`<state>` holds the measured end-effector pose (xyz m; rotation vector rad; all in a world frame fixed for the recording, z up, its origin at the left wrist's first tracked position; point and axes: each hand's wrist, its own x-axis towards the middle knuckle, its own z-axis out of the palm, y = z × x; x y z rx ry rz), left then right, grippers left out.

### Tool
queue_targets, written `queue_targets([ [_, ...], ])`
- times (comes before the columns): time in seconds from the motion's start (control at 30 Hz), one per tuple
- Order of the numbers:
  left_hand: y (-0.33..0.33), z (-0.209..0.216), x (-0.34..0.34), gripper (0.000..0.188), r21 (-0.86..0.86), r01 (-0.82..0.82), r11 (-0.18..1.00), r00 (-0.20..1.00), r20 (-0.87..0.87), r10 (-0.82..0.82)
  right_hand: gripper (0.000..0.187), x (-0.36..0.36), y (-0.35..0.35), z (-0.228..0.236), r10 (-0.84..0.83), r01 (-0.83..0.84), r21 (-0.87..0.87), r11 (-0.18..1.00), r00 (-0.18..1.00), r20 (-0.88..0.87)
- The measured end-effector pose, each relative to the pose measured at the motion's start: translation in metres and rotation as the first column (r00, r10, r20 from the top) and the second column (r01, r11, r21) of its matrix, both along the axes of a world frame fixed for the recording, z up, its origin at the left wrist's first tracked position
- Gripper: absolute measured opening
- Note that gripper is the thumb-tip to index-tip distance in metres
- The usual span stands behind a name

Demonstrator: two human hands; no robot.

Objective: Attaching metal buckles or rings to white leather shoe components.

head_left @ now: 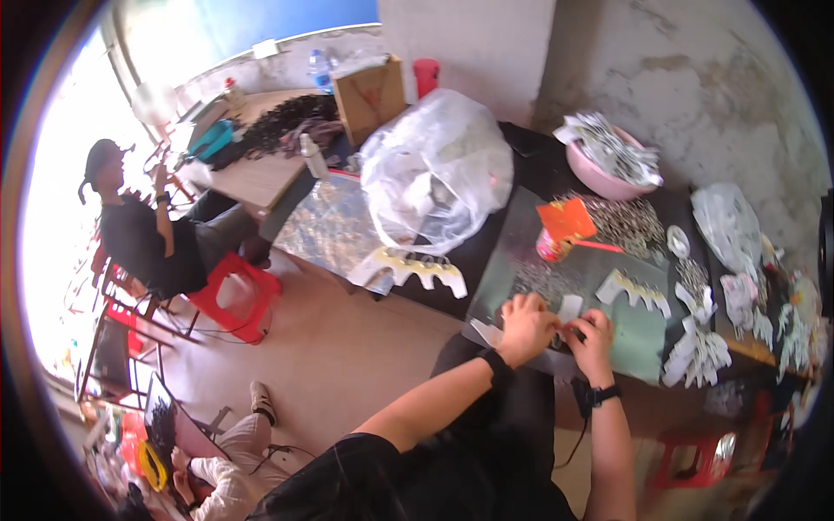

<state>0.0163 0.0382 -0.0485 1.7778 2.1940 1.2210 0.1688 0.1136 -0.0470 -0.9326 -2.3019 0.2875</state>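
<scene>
My left hand (526, 332) and my right hand (593, 344) meet over the near edge of the green work mat (638, 339). Both have their fingers pinched together around something small, which the fingers mostly hide. A small white piece (570, 306) shows just beyond the fingertips. Left of my left hand lies another white piece (486, 332), partly off the mat's edge. Past my right hand rests a white comb-shaped card (633, 293) with small metal pieces along it. A similar card (408, 271) lies farther left. Small metal bits (546, 280) are scattered beyond my hands.
A red tub (551, 247) with an orange piece on top stands near a heap of metal parts (618, 222). Behind are a large clear plastic bag (439, 165) and a pink basin (599, 174) of white pieces. One person (152, 234) sits left; another (221, 486) is lower left.
</scene>
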Motion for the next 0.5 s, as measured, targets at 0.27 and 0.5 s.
queue_targets([
  [0.27,0.008,-0.003,-0.012,0.015,0.033,0.006,0.999,1.000,-0.029,-0.005,0.012,-0.011,0.006,-0.003,-0.024,0.020,-0.082,0.996,0.999,-0.040],
  [0.5,0.004,0.004,-0.009,0.015,-0.069,0.042,0.997,0.998,-0.035,-0.045,0.009,-0.008,-0.001,-0.001,-0.050,0.047,-0.131,0.990,0.998,-0.026],
])
